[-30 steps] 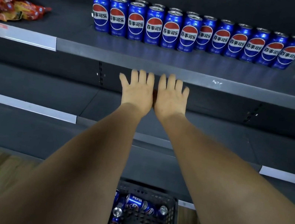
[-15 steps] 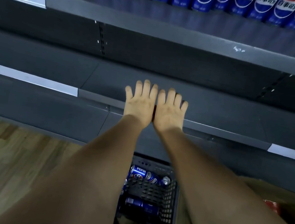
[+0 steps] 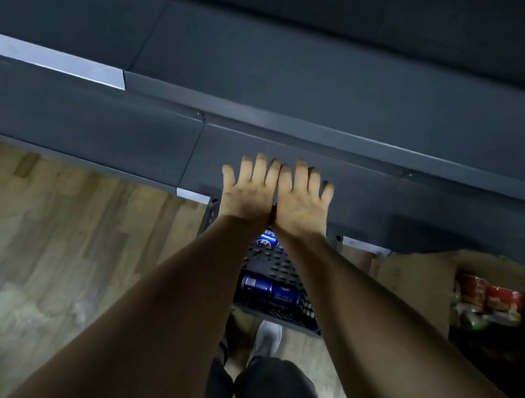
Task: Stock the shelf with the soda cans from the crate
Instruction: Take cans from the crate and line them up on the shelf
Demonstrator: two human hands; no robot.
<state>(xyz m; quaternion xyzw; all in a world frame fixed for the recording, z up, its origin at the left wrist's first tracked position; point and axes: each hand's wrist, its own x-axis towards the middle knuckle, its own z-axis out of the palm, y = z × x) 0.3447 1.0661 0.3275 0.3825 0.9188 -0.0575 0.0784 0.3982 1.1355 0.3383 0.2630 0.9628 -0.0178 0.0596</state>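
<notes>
Since the view dipped, the filled top row is out of sight, and the left hand (image 3: 248, 193) and right hand (image 3: 304, 202) hover lower, over the far end of the crate (image 3: 276, 315), touching side by side, each grip flat and holding nothing. Blue cans (image 3: 270, 289) lie in the crate on a wooden floor (image 3: 37, 248), before dark shelves (image 3: 309, 78).

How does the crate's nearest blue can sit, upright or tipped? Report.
Tipped: the blue can lies on its side on the floor of the crate.
</notes>
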